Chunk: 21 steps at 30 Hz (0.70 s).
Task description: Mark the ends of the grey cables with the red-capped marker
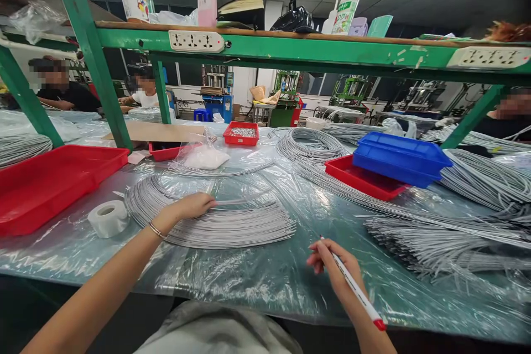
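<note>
A fan-shaped bundle of thin grey cables (232,227) lies on the plastic-covered table, its cut ends toward the right. Over its upper side, my left hand (194,206) is closed, with pale cable strands (240,199) running out from the fingers to the right; how many it grips is unclear. To the right of the bundle, my right hand (332,263) holds a white marker pen (354,287) between thumb and fingers. The pen's red end points back toward my wrist, its tip up and left. A roll of clear tape (108,218) stands left of the bundle.
Red trays (62,182) sit left, and a red tray of small metal parts (240,134) is farther back. Stacked blue trays (400,157) rest on another red tray at right. More cables (448,243) lie there. A green shelf frame (290,50) spans above; people sit beyond.
</note>
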Tool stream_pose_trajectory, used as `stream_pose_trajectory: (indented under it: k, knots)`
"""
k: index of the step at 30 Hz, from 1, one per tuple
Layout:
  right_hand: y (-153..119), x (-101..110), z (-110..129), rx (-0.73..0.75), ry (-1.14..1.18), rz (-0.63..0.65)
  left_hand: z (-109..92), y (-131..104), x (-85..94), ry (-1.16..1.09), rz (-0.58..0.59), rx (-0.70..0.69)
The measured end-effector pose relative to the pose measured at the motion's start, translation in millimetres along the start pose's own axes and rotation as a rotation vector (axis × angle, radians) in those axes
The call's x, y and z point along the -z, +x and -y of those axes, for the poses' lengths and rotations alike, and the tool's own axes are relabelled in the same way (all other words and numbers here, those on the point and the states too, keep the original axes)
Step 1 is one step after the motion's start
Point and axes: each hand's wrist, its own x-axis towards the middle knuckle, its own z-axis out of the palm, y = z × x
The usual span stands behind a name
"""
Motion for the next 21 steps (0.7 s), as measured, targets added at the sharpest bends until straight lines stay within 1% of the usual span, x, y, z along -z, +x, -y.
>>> stream_pose_trajectory:
  k: [3, 5, 7, 8, 10, 11, 12, 14, 15, 16, 17, 18, 19, 21]
  knots:
    - [-3, -5, 3, -0.064, 0.036, -0.017, -6, -1, 8.8, -0.014, -0.004, 0.004]
    - [-3, -7, 7, -0.098, 0.067, -0.027, -9, -2, 19.0, -0.010, -0.046, 0.021]
    - [-4, -12, 11, -0.142, 0.111, -0.017, -11, -6, 30.7, 0.018, -0.123, 0.061]
    - [-6, -15, 14, -0.169, 0.131, 0.009, -13, -9, 36.3, 0.034, -0.167, 0.092]
    - [-9, -24, 18, -0.232, 0.175, 0.088, -20, -20, 45.3, 0.094, -0.280, 0.149]
    - [-11, -30, 21, -0.265, 0.203, 0.127, -27, -27, 48.1, 0.139, -0.344, 0.155]
    - [-12, -36, 23, -0.294, 0.245, 0.166, -34, -35, 49.3, 0.189, -0.405, 0.140]
    - [-11, -51, 29, -0.324, 0.359, 0.251, -52, -51, 46.7, 0.286, -0.495, 0.034]
    - [-10, -58, 32, -0.324, 0.429, 0.285, -61, -58, 43.0, 0.324, -0.509, -0.043]
    - [-8, -66, 35, -0.327, 0.499, 0.295, -70, -64, 37.9, 0.352, -0.500, -0.124]
    - [-6, -73, 37, -0.333, 0.561, 0.272, -77, -69, 32.0, 0.377, -0.476, -0.203]
    - [-4, -79, 40, -0.341, 0.607, 0.218, -82, -72, 25.6, 0.396, -0.445, -0.272]
    - [-3, -85, 41, -0.345, 0.637, 0.136, -86, -75, 19.4, 0.406, -0.410, -0.324]
    - [-1, -94, 43, -0.327, 0.654, -0.044, -89, -77, 9.5, 0.403, -0.346, -0.373]
